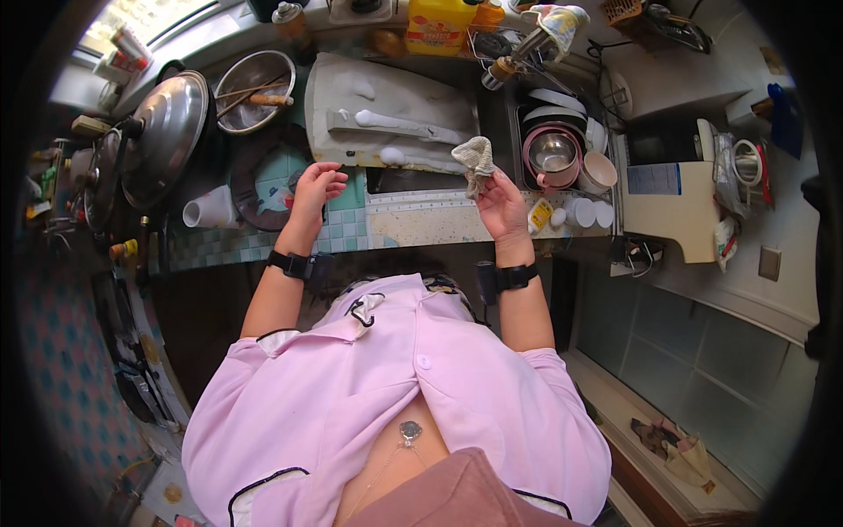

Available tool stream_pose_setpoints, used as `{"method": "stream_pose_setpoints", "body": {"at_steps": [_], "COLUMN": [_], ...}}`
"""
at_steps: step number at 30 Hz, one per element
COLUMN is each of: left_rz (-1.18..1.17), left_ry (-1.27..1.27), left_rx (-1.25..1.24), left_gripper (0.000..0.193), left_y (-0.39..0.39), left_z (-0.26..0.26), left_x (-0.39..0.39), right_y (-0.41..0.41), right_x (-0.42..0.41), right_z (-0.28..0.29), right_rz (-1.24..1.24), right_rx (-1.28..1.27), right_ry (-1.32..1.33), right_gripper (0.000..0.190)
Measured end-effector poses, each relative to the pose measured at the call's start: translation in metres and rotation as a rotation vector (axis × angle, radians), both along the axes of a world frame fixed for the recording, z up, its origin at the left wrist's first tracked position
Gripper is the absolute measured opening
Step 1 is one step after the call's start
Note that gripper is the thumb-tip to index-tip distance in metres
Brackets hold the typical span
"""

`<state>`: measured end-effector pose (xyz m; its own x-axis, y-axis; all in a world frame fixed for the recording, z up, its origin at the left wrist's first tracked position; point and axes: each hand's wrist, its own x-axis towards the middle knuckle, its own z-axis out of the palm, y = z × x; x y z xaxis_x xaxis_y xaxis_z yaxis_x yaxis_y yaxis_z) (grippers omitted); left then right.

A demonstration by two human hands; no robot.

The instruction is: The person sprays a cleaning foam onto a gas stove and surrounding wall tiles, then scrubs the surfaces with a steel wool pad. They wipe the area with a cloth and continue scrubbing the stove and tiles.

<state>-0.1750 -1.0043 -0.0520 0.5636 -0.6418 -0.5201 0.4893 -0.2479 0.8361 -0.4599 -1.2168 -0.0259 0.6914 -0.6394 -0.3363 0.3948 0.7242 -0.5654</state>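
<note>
A large pale grey panel [388,99] with a raised bar lies tilted across the sink. White foam [388,120] sits along the bar, with more blobs on the panel's surface. My right hand [502,207] pinches a crumpled knitted cloth [474,161] beside the panel's near right corner. Empty, with its fingers loosely bent and apart, my left hand [315,191] is close to the near left corner; whether it touches the panel I cannot tell.
Stacked bowls and a pink pot [550,155] fill the right basin beneath the faucet [510,66]. Left are a lidded wok [168,135], a metal bowl [257,89] and a white cup [209,208]. A yellow-labelled bottle [540,216] lies at the counter's front edge.
</note>
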Motion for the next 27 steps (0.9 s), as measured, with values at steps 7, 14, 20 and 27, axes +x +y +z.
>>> {"method": "stream_pose_setpoints", "body": {"at_steps": [7,14,20,27], "left_rz": [0.146,0.075,-0.048,-0.205], "left_ry": [-0.207,-0.555,-0.944,-1.112], "left_rx": [0.095,0.197,0.265,0.228], "left_gripper": [0.021,0.030,0.042,0.049], "left_y": [0.006,-0.020,-0.053,-0.091], "left_z": [0.001,-0.013,-0.019,-0.032], "left_x": [-0.004,0.012,0.041,0.069], "right_y": [-0.047,-0.049,-0.032,0.049], "right_x": [0.073,0.156,0.212,0.253], "right_z": [-0.058,-0.112,-0.128,-0.115], "right_rz": [0.078,0.151,-0.045,0.006], "right_rx": [-0.087,-0.655,-1.106,-1.562], "right_ry": [0.225,0.592,0.913,0.540], "right_gripper": [0.026,0.036,0.028,0.041]}}
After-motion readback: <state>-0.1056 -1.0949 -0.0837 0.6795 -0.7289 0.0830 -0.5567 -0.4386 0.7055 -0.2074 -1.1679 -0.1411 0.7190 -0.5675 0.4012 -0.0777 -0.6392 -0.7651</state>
